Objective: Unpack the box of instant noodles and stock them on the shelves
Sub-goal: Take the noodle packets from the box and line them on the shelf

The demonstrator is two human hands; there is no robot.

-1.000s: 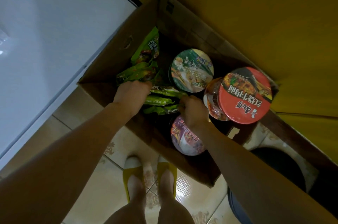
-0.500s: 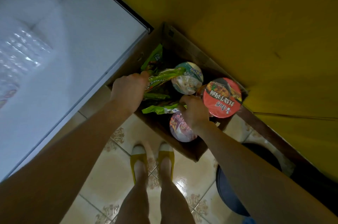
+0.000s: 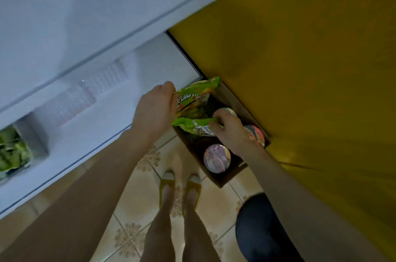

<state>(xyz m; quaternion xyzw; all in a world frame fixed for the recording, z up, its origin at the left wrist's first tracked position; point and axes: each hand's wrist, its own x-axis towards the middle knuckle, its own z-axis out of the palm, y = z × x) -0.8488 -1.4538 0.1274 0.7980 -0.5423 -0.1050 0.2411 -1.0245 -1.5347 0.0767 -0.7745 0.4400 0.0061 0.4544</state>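
A brown cardboard box [image 3: 222, 178] stands on the tiled floor against a yellow wall. My left hand [image 3: 155, 109] grips a green noodle packet [image 3: 196, 99] lifted above the box's left side. My right hand [image 3: 230, 131] pinches a second green noodle packet [image 3: 192, 125] by its end, just below the first. Inside the box lie a purple-lidded noodle cup [image 3: 216, 158], a red-lidded cup [image 3: 256, 135] partly behind my right wrist, and a pale-lidded cup [image 3: 227, 110] mostly hidden by my right hand.
White shelves [image 3: 102, 32] rise at the left, with green packets [image 3: 12, 152] on a lower shelf at the far left. A dark round object [image 3: 263, 229] sits on the floor at the lower right. My feet in yellow slippers [image 3: 181, 189] stand right before the box.
Both hands have risen out of the box, each with a green packet. The view has pulled back and up, bringing more of the white shelves into sight.
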